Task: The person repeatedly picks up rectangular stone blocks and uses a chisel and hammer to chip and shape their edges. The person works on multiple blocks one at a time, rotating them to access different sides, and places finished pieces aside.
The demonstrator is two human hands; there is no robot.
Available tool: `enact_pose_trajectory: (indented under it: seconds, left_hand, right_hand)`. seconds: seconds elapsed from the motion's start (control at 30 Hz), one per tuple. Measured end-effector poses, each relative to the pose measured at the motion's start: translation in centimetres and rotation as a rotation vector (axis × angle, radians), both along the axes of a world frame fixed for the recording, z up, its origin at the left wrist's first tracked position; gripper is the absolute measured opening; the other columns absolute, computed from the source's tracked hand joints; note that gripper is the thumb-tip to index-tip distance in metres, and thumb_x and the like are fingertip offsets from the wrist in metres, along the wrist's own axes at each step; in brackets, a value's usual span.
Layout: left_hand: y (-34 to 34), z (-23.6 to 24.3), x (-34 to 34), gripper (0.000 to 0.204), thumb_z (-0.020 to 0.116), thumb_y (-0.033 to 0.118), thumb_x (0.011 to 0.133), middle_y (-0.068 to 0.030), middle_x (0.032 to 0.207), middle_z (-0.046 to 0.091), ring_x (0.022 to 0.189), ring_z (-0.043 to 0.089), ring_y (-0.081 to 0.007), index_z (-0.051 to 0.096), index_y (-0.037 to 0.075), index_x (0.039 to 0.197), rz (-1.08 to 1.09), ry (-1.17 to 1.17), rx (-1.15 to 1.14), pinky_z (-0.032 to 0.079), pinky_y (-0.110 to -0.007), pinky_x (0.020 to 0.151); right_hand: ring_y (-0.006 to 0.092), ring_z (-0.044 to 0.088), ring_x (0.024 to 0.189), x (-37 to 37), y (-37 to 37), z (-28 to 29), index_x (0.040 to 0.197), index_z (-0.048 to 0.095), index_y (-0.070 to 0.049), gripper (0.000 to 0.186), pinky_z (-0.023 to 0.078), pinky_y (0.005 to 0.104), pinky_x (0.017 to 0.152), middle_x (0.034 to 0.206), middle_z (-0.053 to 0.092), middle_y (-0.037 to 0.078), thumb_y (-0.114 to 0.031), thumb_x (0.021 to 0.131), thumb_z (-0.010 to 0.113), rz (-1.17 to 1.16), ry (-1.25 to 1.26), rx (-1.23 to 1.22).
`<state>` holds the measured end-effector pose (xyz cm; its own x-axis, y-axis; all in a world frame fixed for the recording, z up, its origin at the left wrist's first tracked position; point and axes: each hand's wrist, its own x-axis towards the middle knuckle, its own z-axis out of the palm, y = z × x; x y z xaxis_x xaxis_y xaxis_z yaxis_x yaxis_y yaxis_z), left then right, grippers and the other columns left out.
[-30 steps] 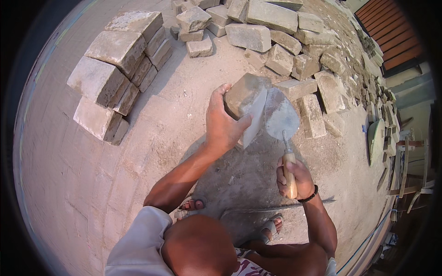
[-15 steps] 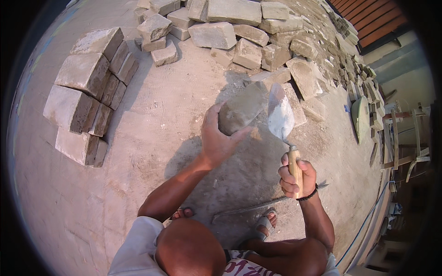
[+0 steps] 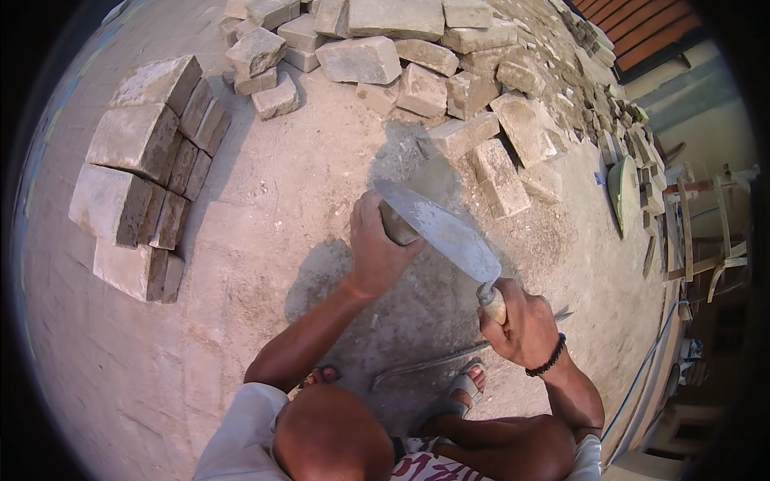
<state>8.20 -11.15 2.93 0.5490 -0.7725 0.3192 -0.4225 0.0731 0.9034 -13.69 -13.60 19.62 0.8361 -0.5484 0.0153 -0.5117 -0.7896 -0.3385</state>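
Note:
My left hand [image 3: 377, 252] grips a grey-brown paving block [image 3: 433, 176] in the middle of the view, its thumb pointing right along the lower edge. A trowel's metal blade [image 3: 441, 231] lies slantwise over the block, hiding much of it, its tip by my left fingers; whether it touches cannot be told. My right hand [image 3: 520, 325] is closed round the trowel's wooden handle, lower right of the block. Below, between my sandalled feet and my hands, a long thin metal bar [image 3: 425, 359] lies on the ground.
A neat stack of blocks [image 3: 132, 140] stands at left. A loose heap of blocks and rubble [image 3: 361, 60] spreads across the back and down the right. A pale rounded slab [image 3: 622, 196], a wooden frame [image 3: 698, 264], a cord and an orange slatted panel [image 3: 642, 32] are at right.
The trowel has tipped leftward from nearly upright to lie over the block, and my right hand has turned with it. The block in my left hand has shifted slightly downward. The whole view has shifted.

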Motion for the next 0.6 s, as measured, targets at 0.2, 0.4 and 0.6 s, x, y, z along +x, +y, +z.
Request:
enact_pose_trajectory:
  seconds: [0.2,0.4,0.6]
  left_hand:
    - [0.7,1.8,-0.6,0.081,0.087,0.027,0.069,-0.0198,0.124,0.050,0.118,0.047,-0.0367,0.043,-0.001,0.131,0.071,0.051,-0.023,0.039,-0.047,0.100]
    - [0.1,3.5,0.7,0.093,0.086,0.027,0.071,-0.0223,0.130,0.046,0.123,0.046,-0.0362,0.033,-0.003,0.141,0.061,0.011,0.026,0.039,-0.045,0.103]
    - [-1.6,4.1,2.4,0.113,0.080,0.046,0.078,-0.0266,0.140,0.040,0.128,0.043,-0.0387,0.013,-0.005,0.153,0.037,-0.093,-0.084,0.037,-0.047,0.107]
  right_hand:
    - [0.0458,0.065,0.070,0.7,-5.2,0.5,0.102,0.048,0.003,0.028,0.051,0.0517,0.062,0.073,0.063,0.026,-0.010,0.084,0.064,-0.339,0.225,0.004]
    - [0.0434,0.066,0.069,0.3,-5.4,-1.0,0.103,0.051,0.001,0.026,0.052,0.0470,0.064,0.073,0.062,0.027,-0.009,0.083,0.064,-0.309,0.216,0.130]
    - [0.0102,0.051,0.044,1.9,-3.7,-2.8,0.107,0.051,-0.002,0.020,0.044,0.0246,0.042,0.067,0.052,0.002,-0.012,0.092,0.058,-0.505,-0.291,0.708]
